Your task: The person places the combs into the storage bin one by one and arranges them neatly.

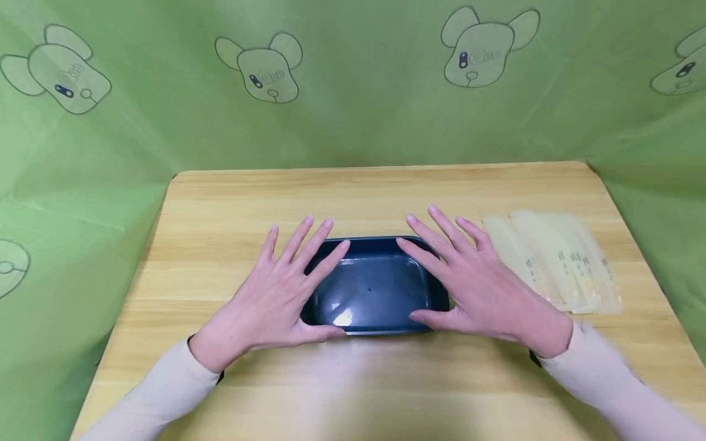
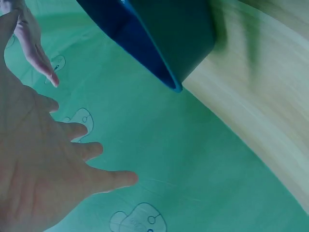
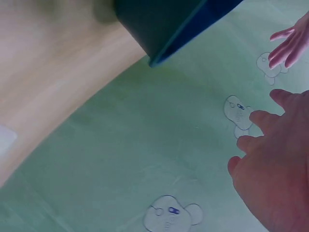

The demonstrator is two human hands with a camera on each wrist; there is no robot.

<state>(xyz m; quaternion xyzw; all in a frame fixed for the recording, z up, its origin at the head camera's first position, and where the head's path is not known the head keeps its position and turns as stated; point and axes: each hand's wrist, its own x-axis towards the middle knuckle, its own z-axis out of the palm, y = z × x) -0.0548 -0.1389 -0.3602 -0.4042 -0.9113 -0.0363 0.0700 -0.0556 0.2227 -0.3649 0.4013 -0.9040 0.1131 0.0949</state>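
A dark blue rectangular plastic bin (image 1: 380,294) stands upright on the table, its open top facing up and nothing showing inside. Over its left end my left hand (image 1: 281,288) is spread, fingers straight and thumb apart. My right hand (image 1: 469,282) is spread the same way over the right end. Both wrist views show the hands above the rim: the left palm (image 2: 38,164) and the right fingers (image 3: 263,121) stand away from the bin walls. Neither hand holds anything.
Several pale, flat combs in clear wrappers (image 1: 557,260) lie overlapping to the right, just beyond my right hand. The light wooden table (image 1: 231,214) has rounded back corners. A green curtain (image 1: 353,122) with printed animal heads surrounds it at the back and sides.
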